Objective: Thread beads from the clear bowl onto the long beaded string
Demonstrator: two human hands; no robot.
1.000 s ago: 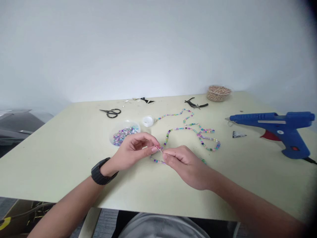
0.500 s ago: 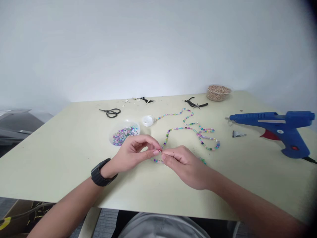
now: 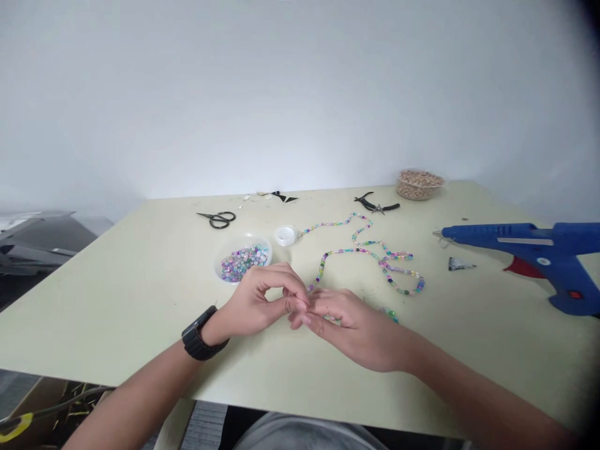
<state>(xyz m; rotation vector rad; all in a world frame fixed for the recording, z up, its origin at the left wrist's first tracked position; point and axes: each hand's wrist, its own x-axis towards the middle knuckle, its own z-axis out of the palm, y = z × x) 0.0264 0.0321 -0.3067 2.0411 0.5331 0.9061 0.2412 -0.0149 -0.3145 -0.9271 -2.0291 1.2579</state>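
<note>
On the desk [image 3: 140, 312], scissors [image 3: 216, 219] lie beyond a bowl of beads [image 3: 220, 270]. The left hand [image 3: 255, 300] and right hand [image 3: 351, 328] meet, fingertips pinched on something too small to tell, just below a bead strand [image 3: 356, 252]; a blue glue gun [image 3: 539, 250] lies far right.

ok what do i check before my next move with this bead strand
Strand end held between left hand and right hand: cannot tell, fingers hide it.
Strand lying flat on table: ok.
Bowl of beads just beyond left hand: ok.
Scissors within reach: ok.
Glue gun apart from strand: ok.
</note>
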